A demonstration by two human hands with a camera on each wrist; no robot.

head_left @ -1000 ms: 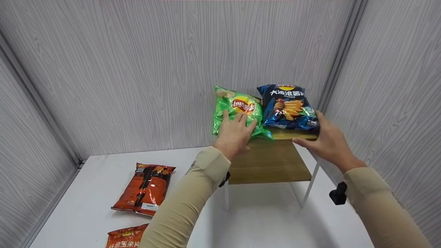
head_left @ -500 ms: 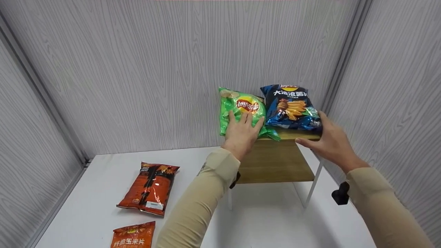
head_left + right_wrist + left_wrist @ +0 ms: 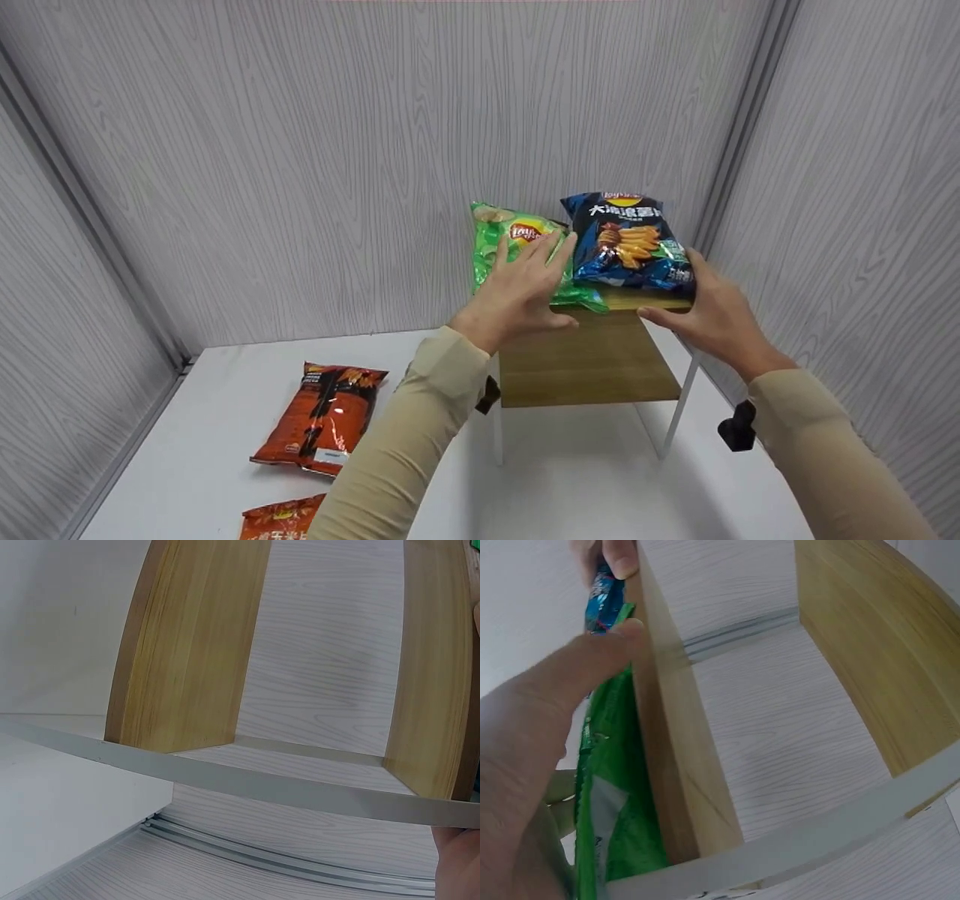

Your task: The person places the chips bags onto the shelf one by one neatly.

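Observation:
A green Lay's chip bag leans back on the top board of a small wooden shelf. Right beside it stands a dark blue chip bag with fries pictured on it. My left hand is in front of the green bag, fingers extended and thumb out, covering part of the bag; whether it touches is unclear. My right hand has its fingers along the blue bag's lower right side, with the thumb apart near the board's front edge. In the left wrist view, the green bag lies behind my thumb.
The shelf has a lower board and white metal legs. On the white table to the left lie a red-and-black chip bag and an orange snack bag, partly hidden by my sleeve. Grey wood-patterned walls stand behind and at both sides.
My left hand has drawn up from its spread position on the green bag and turned, so its thumb now shows. The right hand keeps its place at the blue bag. Both bags stay put.

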